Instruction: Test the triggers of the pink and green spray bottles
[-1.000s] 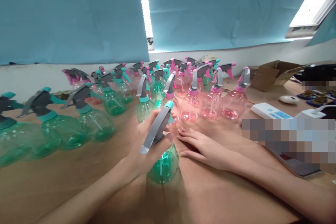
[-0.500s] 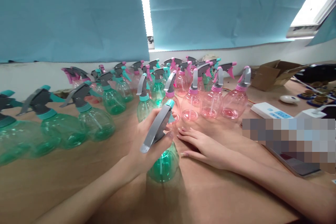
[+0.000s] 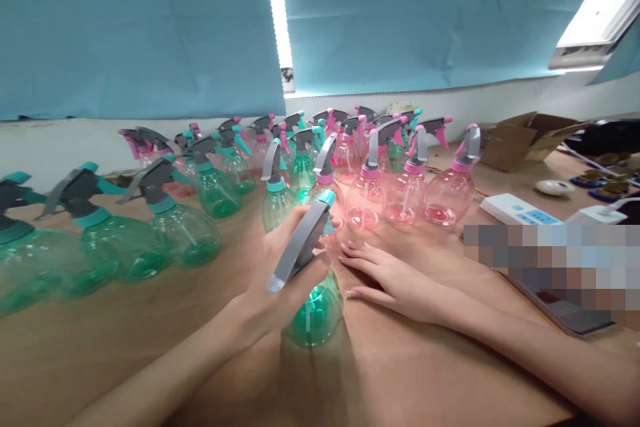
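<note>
My left hand (image 3: 280, 273) is wrapped round the neck of a green spray bottle (image 3: 316, 313), which stands upright on the table with its grey trigger head and teal nozzle above the fingers. My right hand (image 3: 387, 277) lies flat on the wooden table (image 3: 425, 373), palm down, fingers spread, just right of that bottle and holding nothing. Beyond my hands stand pink bottles (image 3: 404, 197) with grey and pink heads in a row. Another green bottle (image 3: 277, 207) is right behind my left hand, partly hidden by it.
Several green bottles (image 3: 185, 233) stand at the left, with more pink and green ones toward the wall. At the right are a white power strip (image 3: 517, 211), a dark phone-like slab (image 3: 565, 313), a white mouse (image 3: 554, 188) and an open cardboard box (image 3: 520, 143).
The view has shifted very slightly. Both hands and the held bottle stay in the same place on the table.
</note>
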A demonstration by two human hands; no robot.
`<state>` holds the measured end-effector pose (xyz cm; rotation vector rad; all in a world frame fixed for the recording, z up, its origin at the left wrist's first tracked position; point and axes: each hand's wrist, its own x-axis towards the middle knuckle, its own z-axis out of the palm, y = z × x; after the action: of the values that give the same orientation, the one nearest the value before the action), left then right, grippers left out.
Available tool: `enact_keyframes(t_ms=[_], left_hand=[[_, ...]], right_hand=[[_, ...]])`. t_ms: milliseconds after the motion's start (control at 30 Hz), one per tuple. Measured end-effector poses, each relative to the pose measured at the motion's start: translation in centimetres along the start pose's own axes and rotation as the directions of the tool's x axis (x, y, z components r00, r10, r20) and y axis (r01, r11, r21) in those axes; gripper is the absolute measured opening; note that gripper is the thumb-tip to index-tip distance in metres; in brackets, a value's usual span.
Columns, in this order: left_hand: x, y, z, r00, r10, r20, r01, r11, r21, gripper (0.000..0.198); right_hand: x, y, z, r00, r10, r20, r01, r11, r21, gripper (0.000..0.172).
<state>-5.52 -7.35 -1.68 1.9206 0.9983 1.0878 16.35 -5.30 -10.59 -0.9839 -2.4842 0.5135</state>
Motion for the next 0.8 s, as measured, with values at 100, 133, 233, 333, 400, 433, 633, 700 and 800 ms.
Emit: enact_keyframes(t_ms=[100,133,233,333,400,433,633,700,800], left_hand=[[-0.16,-0.09,-0.23,1.000,-0.014,0.023,0.013,1.000,0.021,0.010],[-0.18,-0.09,-0.27,1.000,-0.016,0.013,0.015,0.999,0.029,0.011],[-0.16,0.06,-0.29,1.000,-0.019,-0.004,0.019,0.999,0.041,0.011],[-0.07,0.25,-0.26,1.000,-0.009,0.013,0.009,0.999,0.033,0.013],[-0.06,0.25,-0.26,1.000,-0.014,0.017,0.014,1.000,0.024,0.016],[-0.06,0.20,-0.26,1.000,-0.017,0.015,0.016,1.000,0.023,0.016],[-0.01,-0.08,0.13,0.997,0.034,-0.068,-0.030,0.997,0.068,0.012],[-0.01,-0.07,0.32,0.994,0.080,-0.078,-0.074,0.994,0.079,0.017],[-0.10,-0.17,0.45,0.989,0.124,-0.084,-0.115,0.988,0.106,0.023]], right_hand=[[-0.01,0.05,0.01,1.000,0.007,0.012,-0.006,1.000,-0.016,0.056],[-0.02,0.07,0.03,1.000,0.006,0.013,-0.006,1.000,-0.018,0.057],[-0.06,0.12,0.13,1.000,0.000,0.011,0.000,1.000,-0.012,0.057],[-0.10,0.12,0.16,1.000,0.004,0.011,-0.004,1.000,-0.012,0.056],[-0.11,0.11,0.13,1.000,0.010,0.015,-0.010,1.000,-0.017,0.056],[-0.11,0.10,0.10,1.000,0.012,0.020,-0.011,1.000,-0.022,0.057],[-0.05,-0.03,-0.08,0.999,0.024,0.029,-0.023,0.999,-0.028,0.058],[-0.04,-0.06,-0.10,0.999,0.021,0.027,-0.021,0.999,-0.026,0.059],[-0.05,-0.05,-0.08,0.999,0.014,0.028,-0.013,0.999,-0.036,0.059]])
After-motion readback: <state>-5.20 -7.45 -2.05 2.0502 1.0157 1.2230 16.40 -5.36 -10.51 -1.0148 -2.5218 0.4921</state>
